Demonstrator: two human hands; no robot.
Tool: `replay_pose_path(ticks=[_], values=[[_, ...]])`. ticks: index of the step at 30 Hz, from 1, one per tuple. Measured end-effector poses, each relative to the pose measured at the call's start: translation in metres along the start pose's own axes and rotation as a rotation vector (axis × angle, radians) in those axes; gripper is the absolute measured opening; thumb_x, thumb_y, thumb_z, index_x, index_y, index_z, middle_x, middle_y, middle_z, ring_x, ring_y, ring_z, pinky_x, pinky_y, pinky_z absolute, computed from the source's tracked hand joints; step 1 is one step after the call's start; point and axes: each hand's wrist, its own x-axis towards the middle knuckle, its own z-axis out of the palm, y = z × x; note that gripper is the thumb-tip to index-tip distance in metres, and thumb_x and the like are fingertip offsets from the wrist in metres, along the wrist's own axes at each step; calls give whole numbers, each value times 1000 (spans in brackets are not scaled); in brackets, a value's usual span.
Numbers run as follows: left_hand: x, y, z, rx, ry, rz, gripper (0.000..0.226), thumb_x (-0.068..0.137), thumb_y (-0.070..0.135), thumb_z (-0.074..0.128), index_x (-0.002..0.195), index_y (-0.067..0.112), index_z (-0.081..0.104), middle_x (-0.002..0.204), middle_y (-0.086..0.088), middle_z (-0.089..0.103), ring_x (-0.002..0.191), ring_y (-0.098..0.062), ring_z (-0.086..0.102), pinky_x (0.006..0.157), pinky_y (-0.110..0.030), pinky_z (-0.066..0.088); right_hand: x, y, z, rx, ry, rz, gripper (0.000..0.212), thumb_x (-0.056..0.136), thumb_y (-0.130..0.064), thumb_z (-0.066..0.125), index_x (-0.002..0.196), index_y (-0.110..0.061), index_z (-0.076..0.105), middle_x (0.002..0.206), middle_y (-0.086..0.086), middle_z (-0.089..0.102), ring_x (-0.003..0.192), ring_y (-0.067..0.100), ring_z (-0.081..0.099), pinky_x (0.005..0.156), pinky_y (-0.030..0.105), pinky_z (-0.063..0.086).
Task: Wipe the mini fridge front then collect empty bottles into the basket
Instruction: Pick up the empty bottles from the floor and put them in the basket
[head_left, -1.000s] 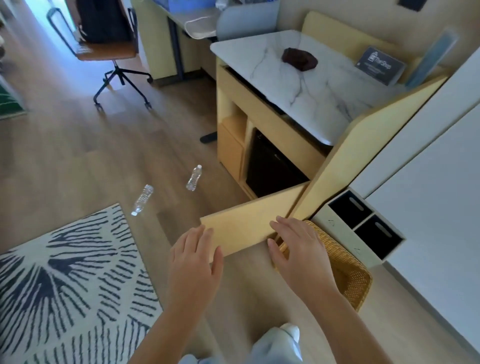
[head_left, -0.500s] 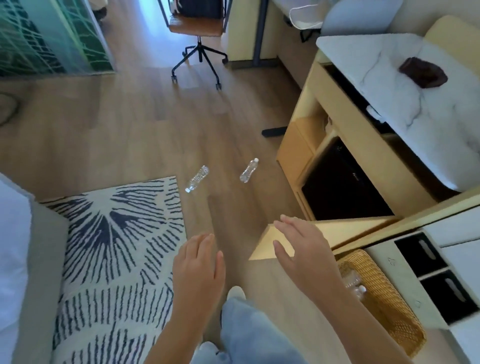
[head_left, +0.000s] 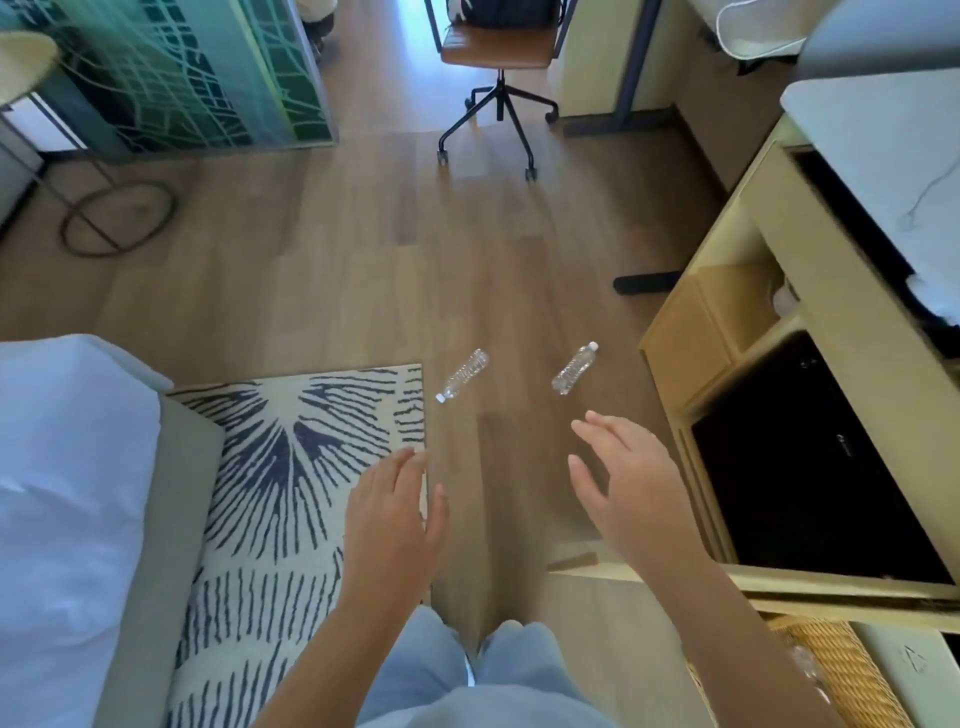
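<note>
Jeans (head_left: 467, 675) in pale blue fill the bottom edge, my legs over the wooden floor (head_left: 363, 234). Low on my right the wicker basket (head_left: 841, 670) sits on the floor, partly hidden by my forearm. My left hand (head_left: 387, 525) hangs palm down over the edge of the striped rug (head_left: 291, 467), its fingers (head_left: 405, 467) straight and close together, holding nothing. My right hand (head_left: 631, 488) reaches further out, fingers (head_left: 602, 431) loosely spread, thumb apart, also empty. Just right of it is the mini fridge (head_left: 810, 478), its black front inside the yellow cabinet (head_left: 691, 343). On my left is the bed (head_left: 67, 493). Ahead, two clear plastic bottles lie on their sides on the floor: the rug-side bottle (head_left: 464, 375) just beside the rug corner, the cabinet-side bottle (head_left: 574, 368) near the cabinet. An office chair (head_left: 498, 52) stands well beyond.
</note>
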Motion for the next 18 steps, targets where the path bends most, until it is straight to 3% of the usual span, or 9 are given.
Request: replay_pose_path(ticks=[8, 18], values=[[110, -22, 35, -18, -64, 46, 47, 84, 33, 38, 110, 2, 62, 110, -12, 64, 102, -29, 59, 92, -34, 37, 65, 31, 40, -53, 21, 150, 33, 74, -21, 60, 103, -8, 69, 105, 10, 68, 96, 27, 64, 80, 53, 52], [320, -78, 90, -33, -126, 227, 39, 83, 26, 42, 106, 1, 62, 104, -14, 65, 95, -31, 61, 86, -37, 46, 229, 35, 128, -126, 58, 316, 33, 74, -22, 58, 103, -8, 68, 103, 9, 68, 96, 28, 65, 82, 51, 52]])
